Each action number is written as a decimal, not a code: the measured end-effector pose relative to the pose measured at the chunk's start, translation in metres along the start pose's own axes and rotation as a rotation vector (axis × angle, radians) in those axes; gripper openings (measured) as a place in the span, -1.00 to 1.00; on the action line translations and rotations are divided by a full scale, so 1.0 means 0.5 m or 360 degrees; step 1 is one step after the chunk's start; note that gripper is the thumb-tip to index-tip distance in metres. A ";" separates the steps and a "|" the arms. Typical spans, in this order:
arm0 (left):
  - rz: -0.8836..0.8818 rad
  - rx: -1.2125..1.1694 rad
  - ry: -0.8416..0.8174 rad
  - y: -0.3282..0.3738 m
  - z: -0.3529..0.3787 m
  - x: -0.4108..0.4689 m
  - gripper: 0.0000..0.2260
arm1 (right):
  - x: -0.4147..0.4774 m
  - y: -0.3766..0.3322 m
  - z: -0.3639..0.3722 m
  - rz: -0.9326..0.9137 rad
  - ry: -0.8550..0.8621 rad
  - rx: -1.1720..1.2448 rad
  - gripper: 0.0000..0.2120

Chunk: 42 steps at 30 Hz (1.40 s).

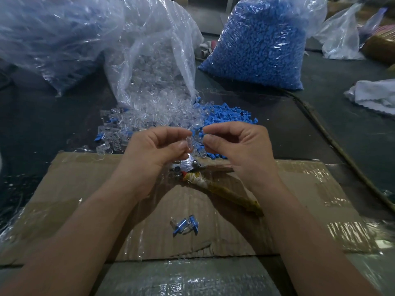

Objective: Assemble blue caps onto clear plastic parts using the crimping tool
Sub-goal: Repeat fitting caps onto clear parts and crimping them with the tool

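- Now, in the head view, the left hand (158, 150) pinches a clear part (189, 144) between thumb and fingertips, holding it up in the air.
- Just beside it, the right hand (235, 146) has curled fingers, with thumb and forefinger closed together near the clear part. Whether a blue cap sits in that pinch cannot be told.
- Below both hands the crimping tool (188, 165) lies on the cardboard (85, 189), touched by neither hand, its wrapped handle running under the right wrist.
- Beyond the fingertips lie the loose clear parts (149, 120) and, further right, the loose blue caps (226, 116). Between the forearms rest a few finished pieces (184, 226).
- The clear part looks small and slick, so a light pinch could let it slip and vanish among the loose ones.
- A cap seated crooked would likely jam or crack once squeezed by the tool.
- Reaching down for the tool with both hands occupied could knock the cap out of line.
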<state>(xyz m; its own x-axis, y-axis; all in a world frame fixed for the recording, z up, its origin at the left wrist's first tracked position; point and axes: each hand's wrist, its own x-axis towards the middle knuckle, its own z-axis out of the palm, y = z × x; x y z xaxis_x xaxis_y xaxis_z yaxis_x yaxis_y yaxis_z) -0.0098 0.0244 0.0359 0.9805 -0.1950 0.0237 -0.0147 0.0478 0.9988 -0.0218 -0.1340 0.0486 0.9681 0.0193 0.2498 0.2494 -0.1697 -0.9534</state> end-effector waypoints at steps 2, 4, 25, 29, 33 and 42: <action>0.0000 -0.0044 0.0008 -0.001 0.004 0.000 -0.79 | 0.000 0.001 0.003 0.0019 -0.0021 0.0024 -0.71; 0.0008 -0.0098 0.0011 -0.003 0.007 0.001 -0.80 | 0.000 0.002 0.007 0.0035 -0.0022 0.0034 -0.69; -0.0135 -0.0474 -0.0113 -0.009 0.003 0.004 -0.87 | -0.005 -0.002 0.015 0.0203 -0.0253 0.0365 -0.83; -0.0104 -0.0220 -0.0054 -0.001 0.001 -0.001 -0.87 | -0.006 0.001 0.013 0.0174 -0.0218 0.0327 -0.80; -0.0007 -0.0025 0.0029 0.003 0.004 -0.009 -0.86 | -0.006 0.009 0.012 0.0137 -0.0192 0.0278 -0.85; -0.0192 -0.0122 -0.0067 0.008 -0.005 -0.002 -0.89 | -0.008 0.014 0.020 0.0013 -0.0239 -0.0043 -0.73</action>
<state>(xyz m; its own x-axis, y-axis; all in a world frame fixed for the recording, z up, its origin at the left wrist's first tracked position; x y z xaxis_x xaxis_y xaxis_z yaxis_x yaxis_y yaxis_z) -0.0102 0.0273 0.0399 0.9651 -0.2448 -0.0929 0.1194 0.0959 0.9882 -0.0234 -0.1256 0.0393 0.9633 0.1648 0.2120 0.2428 -0.1970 -0.9499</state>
